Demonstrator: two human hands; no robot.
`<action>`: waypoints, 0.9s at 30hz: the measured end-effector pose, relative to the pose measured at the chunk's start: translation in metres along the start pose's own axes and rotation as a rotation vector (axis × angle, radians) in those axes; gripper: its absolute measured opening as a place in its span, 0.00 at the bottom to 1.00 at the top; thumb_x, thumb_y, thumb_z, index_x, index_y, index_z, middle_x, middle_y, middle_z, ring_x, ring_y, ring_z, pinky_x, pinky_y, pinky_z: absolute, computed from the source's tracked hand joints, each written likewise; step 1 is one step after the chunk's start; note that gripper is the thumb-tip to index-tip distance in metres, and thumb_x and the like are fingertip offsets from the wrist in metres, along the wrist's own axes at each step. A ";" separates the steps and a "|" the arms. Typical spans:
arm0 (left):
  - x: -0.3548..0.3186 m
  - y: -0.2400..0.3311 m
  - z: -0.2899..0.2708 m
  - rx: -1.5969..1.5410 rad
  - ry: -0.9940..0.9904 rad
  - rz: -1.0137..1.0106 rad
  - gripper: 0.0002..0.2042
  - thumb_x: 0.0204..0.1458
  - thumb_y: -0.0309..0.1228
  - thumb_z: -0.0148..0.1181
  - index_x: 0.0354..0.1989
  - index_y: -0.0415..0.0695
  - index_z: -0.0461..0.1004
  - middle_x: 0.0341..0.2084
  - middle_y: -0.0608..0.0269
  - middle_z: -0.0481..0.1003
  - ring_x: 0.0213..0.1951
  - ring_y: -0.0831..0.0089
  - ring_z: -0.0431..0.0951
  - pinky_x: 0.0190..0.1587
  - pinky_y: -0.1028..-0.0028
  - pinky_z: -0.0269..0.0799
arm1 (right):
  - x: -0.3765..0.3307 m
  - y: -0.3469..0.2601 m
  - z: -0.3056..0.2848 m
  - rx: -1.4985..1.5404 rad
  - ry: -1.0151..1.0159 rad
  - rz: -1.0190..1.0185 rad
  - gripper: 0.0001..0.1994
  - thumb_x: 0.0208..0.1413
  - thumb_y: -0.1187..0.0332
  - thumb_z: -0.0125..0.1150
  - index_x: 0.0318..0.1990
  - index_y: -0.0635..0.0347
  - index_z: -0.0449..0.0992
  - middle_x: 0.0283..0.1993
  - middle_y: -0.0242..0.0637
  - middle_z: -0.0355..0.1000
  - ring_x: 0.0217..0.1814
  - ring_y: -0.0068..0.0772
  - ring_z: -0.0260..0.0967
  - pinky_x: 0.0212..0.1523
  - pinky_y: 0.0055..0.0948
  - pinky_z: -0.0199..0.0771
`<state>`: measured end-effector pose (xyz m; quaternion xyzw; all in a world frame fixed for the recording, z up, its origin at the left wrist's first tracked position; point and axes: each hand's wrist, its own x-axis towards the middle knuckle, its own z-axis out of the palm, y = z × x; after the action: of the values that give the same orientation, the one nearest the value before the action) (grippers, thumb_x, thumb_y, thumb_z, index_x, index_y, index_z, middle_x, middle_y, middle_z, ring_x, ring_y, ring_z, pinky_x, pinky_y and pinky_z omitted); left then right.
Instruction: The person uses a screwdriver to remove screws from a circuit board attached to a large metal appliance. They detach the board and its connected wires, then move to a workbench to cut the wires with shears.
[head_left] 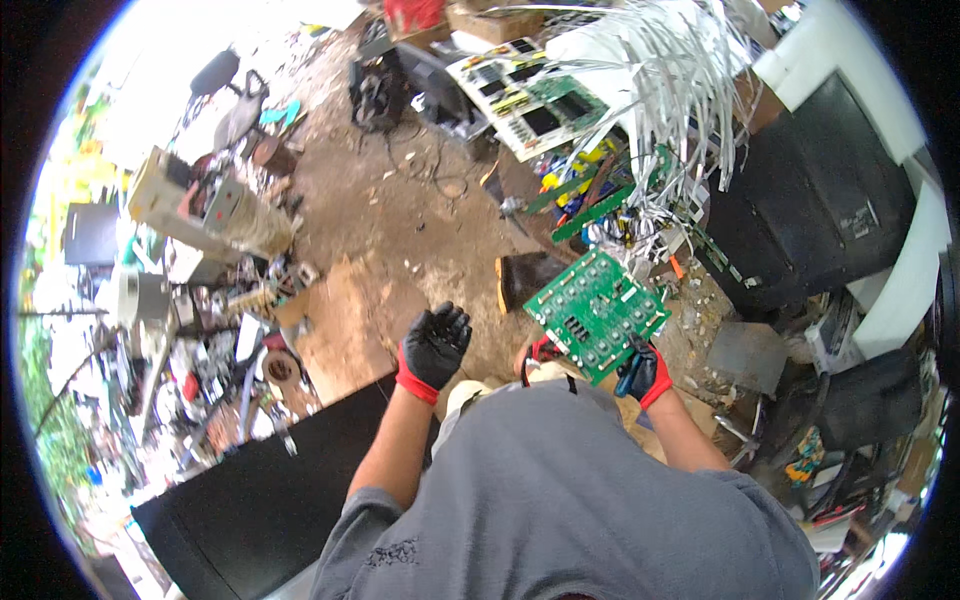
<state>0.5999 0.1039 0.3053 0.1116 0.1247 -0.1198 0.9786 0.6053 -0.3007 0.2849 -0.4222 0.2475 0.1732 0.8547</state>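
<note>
A green circuit board [597, 312] is tilted in front of my body, to the right of centre, with rows of light square parts and a cluster of black ones. My right hand [643, 372], in a black glove with a red cuff, grips its near right edge. A small teal-blue piece shows beside those fingers; I cannot make out what it is. To the left, my left hand [437, 345] is raised in a matching glove, its fingers loosely bent and apart, holding nothing. My boot [528, 279] shows just beyond the board.
A large black panel [270, 490] lies at my left, near a cardboard sheet [345, 325]. Mixed scrap covers the far left. Ahead are a large light board [530, 95], wires and silvery strips [665, 85]. A big black casing [815, 190] leans at right.
</note>
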 end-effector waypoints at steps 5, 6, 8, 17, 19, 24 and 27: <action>0.100 -0.011 -0.013 0.037 0.117 -0.270 0.17 0.57 0.39 0.49 0.45 0.39 0.74 0.43 0.50 0.77 0.47 0.54 0.75 0.55 0.59 0.68 | 0.017 0.029 -0.059 0.048 0.166 -0.033 0.13 0.55 0.59 0.58 0.46 0.49 0.71 0.31 0.28 0.70 0.26 0.24 0.68 0.23 0.25 0.69; 0.123 -0.015 -0.024 0.039 0.107 -0.325 0.17 0.57 0.40 0.49 0.45 0.39 0.74 0.43 0.49 0.76 0.47 0.54 0.74 0.55 0.59 0.68 | 0.013 0.027 -0.053 0.081 0.233 -0.055 0.13 0.55 0.59 0.59 0.46 0.49 0.71 0.31 0.28 0.71 0.26 0.25 0.68 0.23 0.26 0.69; 0.174 -0.026 -0.041 0.085 0.115 -0.428 0.17 0.57 0.40 0.48 0.43 0.39 0.75 0.43 0.49 0.76 0.47 0.53 0.74 0.55 0.57 0.67 | -0.005 0.009 -0.027 0.114 0.248 -0.121 0.14 0.55 0.60 0.60 0.48 0.50 0.71 0.33 0.29 0.72 0.27 0.25 0.69 0.24 0.27 0.71; 0.381 -0.118 -0.108 0.974 -0.726 -0.092 0.19 0.59 0.41 0.39 0.50 0.42 0.69 0.49 0.54 0.73 0.53 0.56 0.70 0.58 0.59 0.65 | -0.073 0.050 -0.064 0.272 0.543 -0.244 0.13 0.55 0.61 0.59 0.47 0.50 0.71 0.33 0.28 0.72 0.26 0.25 0.68 0.23 0.24 0.66; 0.398 -0.138 -0.096 1.072 -0.748 -0.109 0.18 0.59 0.39 0.40 0.50 0.43 0.69 0.49 0.55 0.73 0.53 0.57 0.70 0.58 0.60 0.65 | -0.085 0.065 -0.076 0.295 0.630 -0.225 0.13 0.55 0.61 0.59 0.47 0.50 0.71 0.33 0.28 0.72 0.25 0.25 0.67 0.23 0.24 0.65; 0.434 -0.181 -0.075 0.933 -0.689 -0.255 0.15 0.55 0.37 0.46 0.44 0.46 0.74 0.45 0.59 0.76 0.49 0.61 0.73 0.55 0.63 0.67 | -0.101 0.087 -0.079 0.490 0.656 -0.224 0.08 0.56 0.64 0.58 0.42 0.51 0.72 0.33 0.30 0.73 0.26 0.28 0.70 0.21 0.25 0.68; 0.468 -0.182 -0.089 0.824 -0.535 -0.260 0.13 0.52 0.38 0.50 0.40 0.49 0.78 0.42 0.62 0.77 0.47 0.63 0.75 0.54 0.63 0.66 | -0.094 0.094 -0.070 0.576 0.656 -0.227 0.07 0.56 0.64 0.57 0.41 0.51 0.73 0.33 0.30 0.73 0.26 0.28 0.71 0.22 0.26 0.70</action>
<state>0.9729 -0.1430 0.0603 0.4373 -0.1751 -0.3041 0.8281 0.4618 -0.3102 0.2422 -0.2242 0.4954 -0.1406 0.8273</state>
